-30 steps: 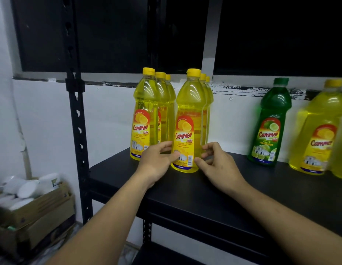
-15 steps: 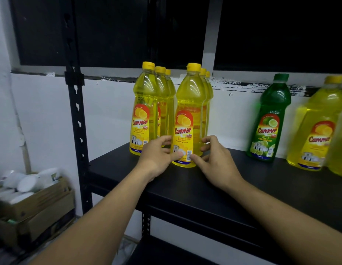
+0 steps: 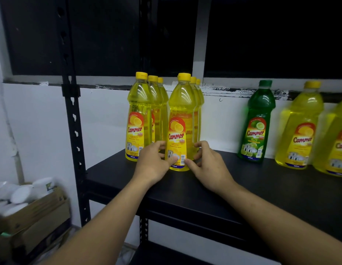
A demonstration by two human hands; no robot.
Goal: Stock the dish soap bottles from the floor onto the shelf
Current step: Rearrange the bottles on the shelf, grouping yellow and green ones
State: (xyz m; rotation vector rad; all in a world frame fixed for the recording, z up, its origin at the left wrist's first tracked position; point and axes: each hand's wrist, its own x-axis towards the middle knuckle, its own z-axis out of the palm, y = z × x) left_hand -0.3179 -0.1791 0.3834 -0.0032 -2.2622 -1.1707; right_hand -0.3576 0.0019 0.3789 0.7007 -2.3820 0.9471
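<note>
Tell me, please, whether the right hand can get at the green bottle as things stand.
Probably yes: the right hand grips the front yellow bottle, and only bare shelf lies between it and the green bottle. It would have to let go first.

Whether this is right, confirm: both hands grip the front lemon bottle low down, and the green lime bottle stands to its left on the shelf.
Wrong side: in the head view the green lime bottle stands to the right of the front lemon bottle on the shelf. The left hand and right hand grip it low down.
</note>
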